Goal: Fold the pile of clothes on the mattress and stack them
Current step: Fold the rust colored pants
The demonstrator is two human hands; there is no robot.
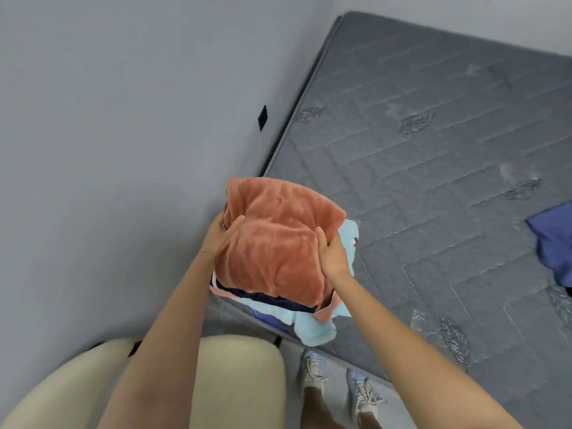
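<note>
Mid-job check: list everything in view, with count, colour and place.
grey quilted mattress: one, grey, fills the right side
folded orange plush cloth: one, orange, tops the stack at the mattress corner
dark navy garment: one, navy, under the orange cloth
pink cloth: one, pink, below the navy
light blue cloth: one, light blue, low in the stack
loose blue garment: one, blue, mattress, far right
small black square: one, black, left of mattress
cream rounded shape: one, cream, bottom left
pale sneakers: two, whitish, bottom centre
left hand: one, grips the orange cloth's left side
right hand: one, grips its right side
</note>
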